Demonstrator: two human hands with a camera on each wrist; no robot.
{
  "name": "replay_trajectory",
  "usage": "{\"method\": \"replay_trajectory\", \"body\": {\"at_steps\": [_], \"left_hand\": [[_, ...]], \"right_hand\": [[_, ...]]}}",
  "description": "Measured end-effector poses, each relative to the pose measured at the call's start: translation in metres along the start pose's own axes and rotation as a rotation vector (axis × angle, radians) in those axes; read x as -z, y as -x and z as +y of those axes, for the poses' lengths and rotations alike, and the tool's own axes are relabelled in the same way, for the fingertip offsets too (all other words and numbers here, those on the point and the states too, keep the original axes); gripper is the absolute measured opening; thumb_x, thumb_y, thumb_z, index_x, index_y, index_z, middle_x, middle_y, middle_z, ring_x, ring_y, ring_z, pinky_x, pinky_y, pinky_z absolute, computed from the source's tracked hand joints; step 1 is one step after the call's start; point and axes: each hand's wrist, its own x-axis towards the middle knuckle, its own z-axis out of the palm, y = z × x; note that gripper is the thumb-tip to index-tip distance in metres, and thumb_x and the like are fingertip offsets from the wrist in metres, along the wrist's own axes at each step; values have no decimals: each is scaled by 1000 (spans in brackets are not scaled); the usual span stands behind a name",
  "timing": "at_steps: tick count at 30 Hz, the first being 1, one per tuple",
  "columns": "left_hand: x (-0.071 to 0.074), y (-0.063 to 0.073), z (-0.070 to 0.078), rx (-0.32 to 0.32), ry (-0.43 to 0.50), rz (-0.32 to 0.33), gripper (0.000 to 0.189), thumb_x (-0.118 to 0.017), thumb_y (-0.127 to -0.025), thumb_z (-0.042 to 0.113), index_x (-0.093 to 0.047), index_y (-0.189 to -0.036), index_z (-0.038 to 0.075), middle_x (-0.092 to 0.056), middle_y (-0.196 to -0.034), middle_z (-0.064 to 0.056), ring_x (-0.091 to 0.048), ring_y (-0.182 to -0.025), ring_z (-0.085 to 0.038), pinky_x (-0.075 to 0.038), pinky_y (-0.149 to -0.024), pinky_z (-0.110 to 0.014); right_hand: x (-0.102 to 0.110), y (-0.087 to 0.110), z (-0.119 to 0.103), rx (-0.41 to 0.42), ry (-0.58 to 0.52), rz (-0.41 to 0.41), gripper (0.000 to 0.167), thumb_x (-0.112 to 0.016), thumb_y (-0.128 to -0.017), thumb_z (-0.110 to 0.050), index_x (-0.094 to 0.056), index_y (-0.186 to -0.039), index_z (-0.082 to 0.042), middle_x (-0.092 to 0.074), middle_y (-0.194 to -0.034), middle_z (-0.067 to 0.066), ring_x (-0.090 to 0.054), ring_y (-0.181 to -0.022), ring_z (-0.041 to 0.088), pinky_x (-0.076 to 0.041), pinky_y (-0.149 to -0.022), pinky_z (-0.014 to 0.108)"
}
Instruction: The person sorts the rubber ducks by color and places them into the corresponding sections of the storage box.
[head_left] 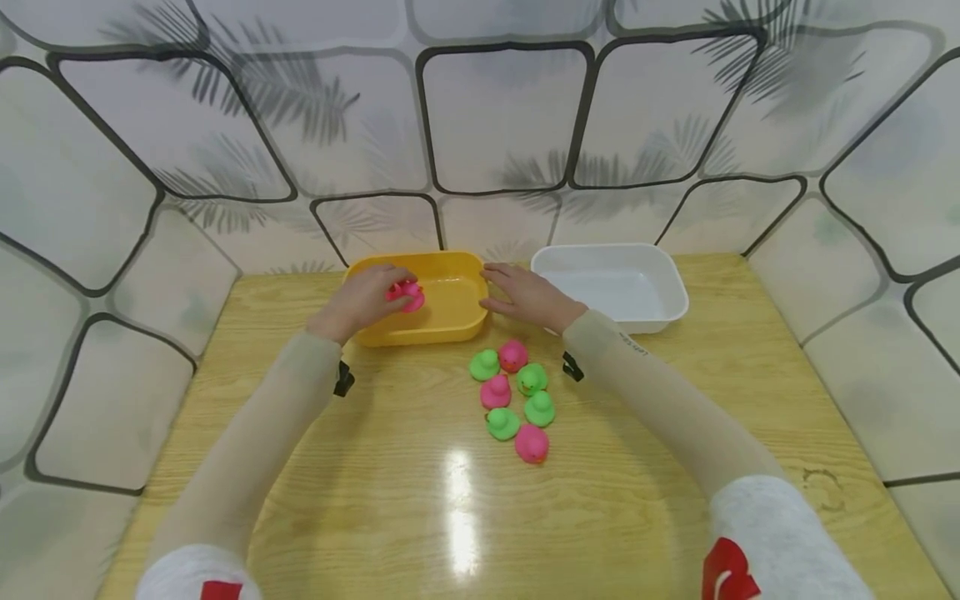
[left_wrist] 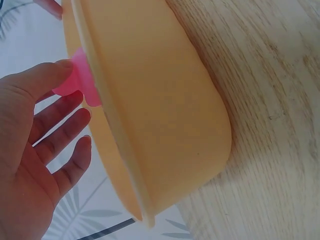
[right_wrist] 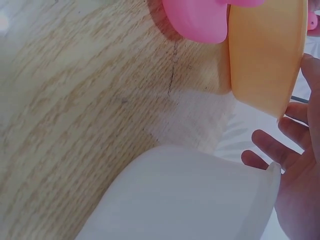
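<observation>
Left hand (head_left: 362, 293) pinches a pink rubber duck (head_left: 412, 300) at 9 o'clock in a yellow oblong plastic tub (head_left: 427, 335). Right hand (head_left: 528, 296), kinda spread, is at its 3 o'clock rim.

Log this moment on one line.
left hand: pinches pink duck at yellow tray; right hand: at tray's right end; table: four green ducks, three pink ducks; white tray: farther right

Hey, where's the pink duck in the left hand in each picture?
Head view: the pink duck is left of centre, in the left hand.
Left wrist view: upper left, touching the thumb.
Right wrist view: probably the pink bit at the upper right edge.
Shared landmark: the yellow tub.
</observation>
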Motion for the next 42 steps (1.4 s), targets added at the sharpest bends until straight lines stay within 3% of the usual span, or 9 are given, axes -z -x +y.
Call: {"method": "replay_trajectory", "body": {"at_steps": [8, 14, 24, 37, 42], "left_hand": [[-2, -1, -6, 28, 15, -11, 35, -68, -102, 16, -65, -132, -3, -68, -124, -21, -64, -111, -37, -51, -101, -52], [-4, 4, -9, 7, 37, 27, 30, -68, -102, 17, -69, -127, 0, -70, -119, -19, -65, -108, -36, -52, -97, -52], [-18, 22, 0, -104, 38, 110, 27, -75, -97, 13, -71, -119, -3, -72, -112, -18, -65, -99, -35, -54, -92, -49], [-37, 39, 29, -229, 5, 165, 26, -78, -95, 19, -74, -116, 4, -75, -113, -11, -69, -101, -30, -57, -90, -47], [-42, 41, 39, -342, -66, 266, 23, -81, -92, 18, -75, -110, 4, -74, -110, -11, -67, -103, -32, -53, -96, -49]], "right_hand": [[4, -1, -3, -11, -9, -18, 68, -57, -107, -43, -41, -157, 1, -36, -165, 19, -36, -151, 36, -28, -125, 47], [3, -2, -1, -15, -8, -17, 69, -55, -108, -44, -40, -158, 0, -35, -166, 18, -35, -152, 36, -27, -125, 47], [1, -1, -2, -25, -12, -24, 69, -55, -108, -45, -40, -158, 0, -35, -166, 18, -35, -152, 36, -28, -125, 47], [0, 2, -1, -15, -22, -5, 68, -57, -107, -43, -39, -158, 0, -36, -165, 18, -36, -152, 36, -28, -125, 48], [-1, 1, -1, -17, -12, -7, 68, -55, -108, -44, -39, -159, -1, -35, -166, 17, -36, -152, 36, -29, -124, 48]]}}
